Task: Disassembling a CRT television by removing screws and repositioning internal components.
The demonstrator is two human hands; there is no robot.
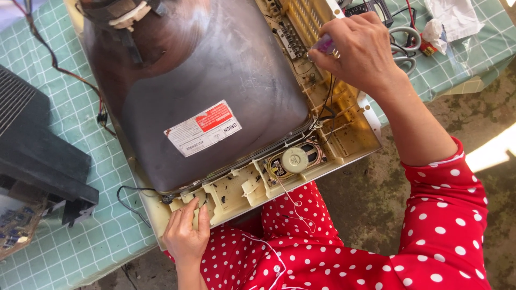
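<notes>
Nearest the camera, the person's red, white-dotted clothing (376, 241) fills the lower edge of the view. The left hand (186, 233) rests on the near edge of an opened old television set (344, 137), fingers curled over the cream plastic frame and pressing down on it; it grips the frame only, nothing loose. Just right of that hand, a small round speaker (294, 159) sits in the frame, with thin wires running off it. The big dark picture tube (204, 80) lies face down in the frame on a table covered with a green checked cloth (80, 161), and a white and red sticker (203, 128) shows on its back. Farther off, the right hand (361, 51) is closed around a small purple-handled tool (324, 44), held against the far right side of the frame. To the left lies a black plastic back cover (32, 150). Beyond the right hand are coiled cables (404, 48) and crumpled white paper (454, 19).
</notes>
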